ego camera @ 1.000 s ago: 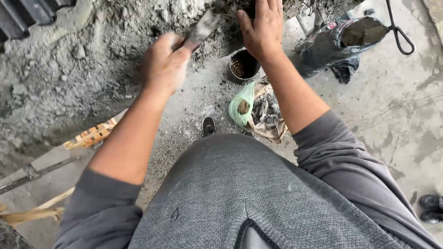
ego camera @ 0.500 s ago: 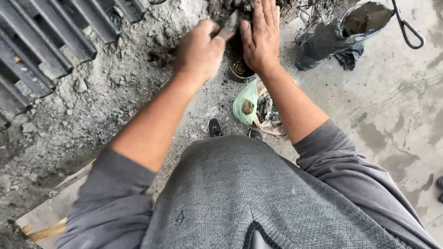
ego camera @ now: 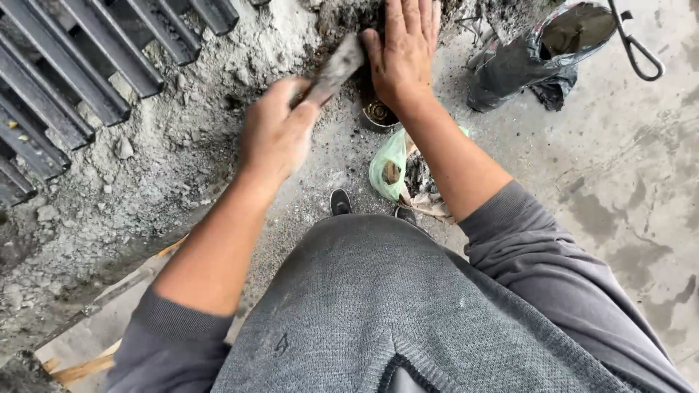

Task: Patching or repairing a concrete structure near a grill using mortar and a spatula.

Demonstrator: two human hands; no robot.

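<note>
**What things are made of**

The left hand (ego camera: 275, 135) grips a dull, dusty metal tool (ego camera: 336, 69). Just beyond it lies rough grey rubble (ego camera: 182, 153). Below the right hand (ego camera: 405, 54) sit a rusty tin (ego camera: 378, 114) and a thin green plastic bag (ego camera: 387, 164) (a bit shiny).

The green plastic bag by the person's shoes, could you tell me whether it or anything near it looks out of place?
The green plastic bag lies crumpled and open on the concrete beside torn paper scraps. Loose grey rubble is spread across the ground beside the dark metal grating.
</note>
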